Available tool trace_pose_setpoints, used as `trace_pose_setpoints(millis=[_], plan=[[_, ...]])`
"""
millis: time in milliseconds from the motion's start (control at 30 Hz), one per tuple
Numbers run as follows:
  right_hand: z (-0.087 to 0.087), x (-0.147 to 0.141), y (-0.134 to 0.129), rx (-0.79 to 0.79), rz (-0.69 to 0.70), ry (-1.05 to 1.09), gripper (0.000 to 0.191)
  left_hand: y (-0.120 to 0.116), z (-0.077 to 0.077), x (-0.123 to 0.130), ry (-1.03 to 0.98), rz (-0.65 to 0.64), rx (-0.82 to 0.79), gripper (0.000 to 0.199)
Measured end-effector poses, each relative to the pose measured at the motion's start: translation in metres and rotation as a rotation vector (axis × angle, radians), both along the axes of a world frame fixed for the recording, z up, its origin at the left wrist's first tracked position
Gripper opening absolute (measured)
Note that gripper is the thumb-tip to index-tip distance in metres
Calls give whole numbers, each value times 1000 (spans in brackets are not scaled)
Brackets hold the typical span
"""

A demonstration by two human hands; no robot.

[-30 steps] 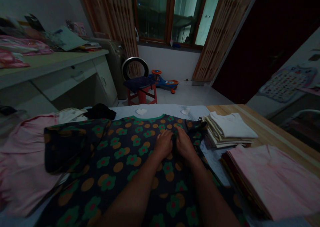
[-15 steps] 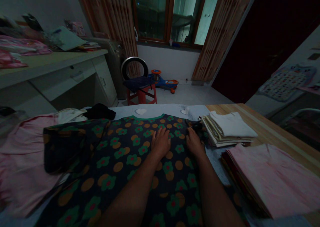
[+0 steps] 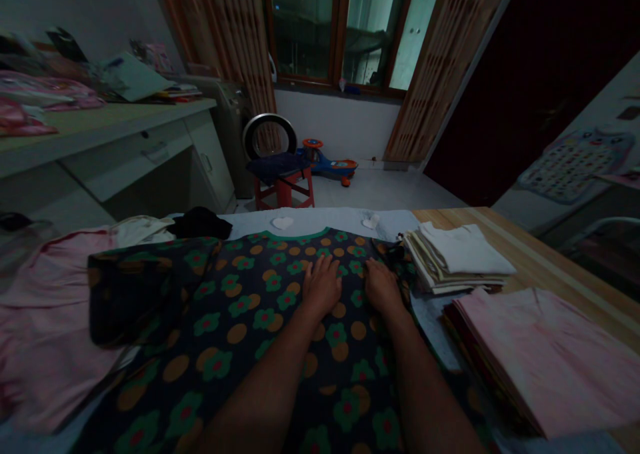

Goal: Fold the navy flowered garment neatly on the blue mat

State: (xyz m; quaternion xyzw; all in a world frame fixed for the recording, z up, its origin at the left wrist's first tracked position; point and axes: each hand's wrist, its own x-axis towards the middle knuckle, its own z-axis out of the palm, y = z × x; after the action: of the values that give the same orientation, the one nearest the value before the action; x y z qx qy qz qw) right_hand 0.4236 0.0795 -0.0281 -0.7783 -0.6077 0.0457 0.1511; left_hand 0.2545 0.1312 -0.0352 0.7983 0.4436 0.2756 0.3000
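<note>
A dark floral shirt (image 3: 270,301) with green flowers, orange dots and a green neckline lies spread out in front of me, its left sleeve (image 3: 155,267) stretched sideways. On its upper middle rests my left hand (image 3: 323,286), palm down, with fingers stretched and slightly apart. To the right of it, my right hand (image 3: 383,287) lies on the shirt near the shoulder. Its fingers are a little bent, and the tips are hard to see. The right sleeve (image 3: 397,254) is bunched beyond that hand.
Folded pale clothes (image 3: 460,254) and a stack topped with a pink garment (image 3: 545,354) stand at the right on the wooden table (image 3: 525,237). Pink clothing (image 3: 55,321) and a black cloth (image 3: 200,224) lie left. Beyond are a red stool (image 3: 284,191) and a blue ride-on toy (image 3: 330,164).
My right hand has slid a little to the left across the shirt, closer to my left hand. My left hand has stayed in place.
</note>
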Motion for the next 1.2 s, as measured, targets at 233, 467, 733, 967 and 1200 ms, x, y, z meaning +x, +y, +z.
trace_pose_setpoints(millis=[233, 467, 733, 967, 1200], plan=[[-3, -4, 3, -118, -26, -58, 55, -3, 4, 1, 242, 19, 93, 44], [6, 0, 1, -93, -8, -97, 43, -4, 7, 2, 440, 30, 179, 45], [5, -12, 4, -41, 28, -75, 40, -4, 8, 3, 469, 32, 182, 45], [-6, -16, 15, -171, 0, -55, 61, -3, 5, 2, 461, 39, 198, 44], [-2, -10, 50, -237, -42, -55, 67, -4, 6, 2, 459, 32, 196, 45]])
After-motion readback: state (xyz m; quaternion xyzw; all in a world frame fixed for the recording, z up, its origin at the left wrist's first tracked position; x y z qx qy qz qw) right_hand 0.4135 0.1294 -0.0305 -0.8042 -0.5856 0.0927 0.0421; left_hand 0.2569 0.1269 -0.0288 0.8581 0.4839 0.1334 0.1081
